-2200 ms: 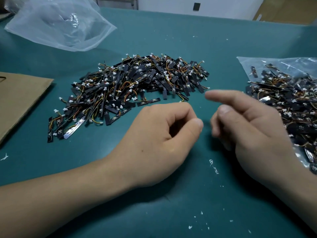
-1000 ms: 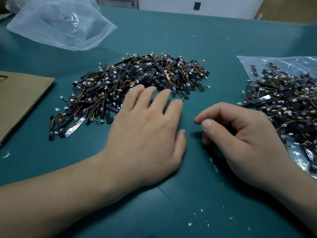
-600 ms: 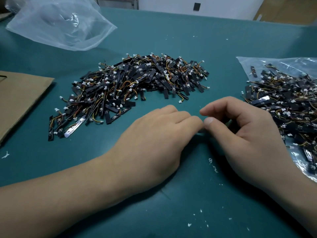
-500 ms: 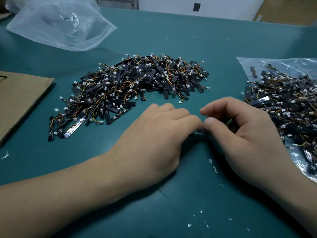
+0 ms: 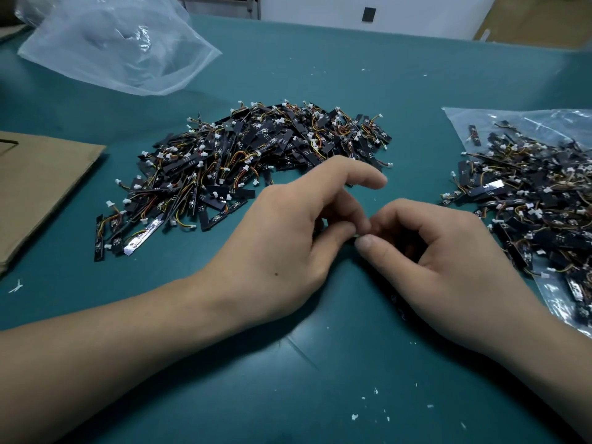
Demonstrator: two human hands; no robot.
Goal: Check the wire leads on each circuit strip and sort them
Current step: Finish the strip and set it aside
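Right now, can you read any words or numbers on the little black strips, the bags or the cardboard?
Nothing here can be read.
Black strips: tiny pale marks, too small to read.
Crumpled bag: no print shows.
Bag under the other strips: no print shows.
Cardboard: no print shows.

dim, even overhead light | soft shadows under forearms | wide-angle edge distortion | slight blur

Black, orange-wired, white-plugged circuit strips were heaped beyond the left fingers and right of the right fingers; one strip, mostly hidden, was pinched between both.
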